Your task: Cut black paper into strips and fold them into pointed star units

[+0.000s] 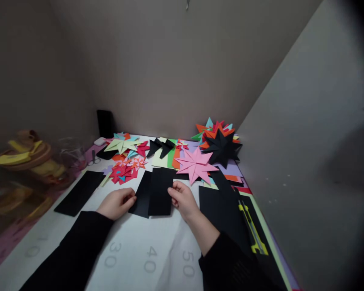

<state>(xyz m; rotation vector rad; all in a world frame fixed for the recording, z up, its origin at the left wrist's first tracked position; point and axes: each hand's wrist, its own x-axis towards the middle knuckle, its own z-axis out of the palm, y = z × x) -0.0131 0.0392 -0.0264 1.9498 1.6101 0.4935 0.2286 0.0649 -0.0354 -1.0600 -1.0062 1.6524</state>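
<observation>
My right hand [183, 199] pinches the right edge of an upright black paper rectangle [160, 192], thumb in front. A second black paper piece [141, 200] sits just left of it, slightly slanted and partly overlapped by it. At that piece's lower left edge is my left hand [118, 203], its fingers curled closed on the paper. Both pieces are over the white table surface [133, 242]. Farther left lies another black paper strip [80, 193].
Behind the hands are a pink paper star [196, 165], a black star [221, 146], folded black pieces [160, 147] and red folded pieces [124, 173]. On the right, a yellow cutter [251, 226] lies on black sheets [221, 214]. A black phone-like object [105, 123] stands at the back left.
</observation>
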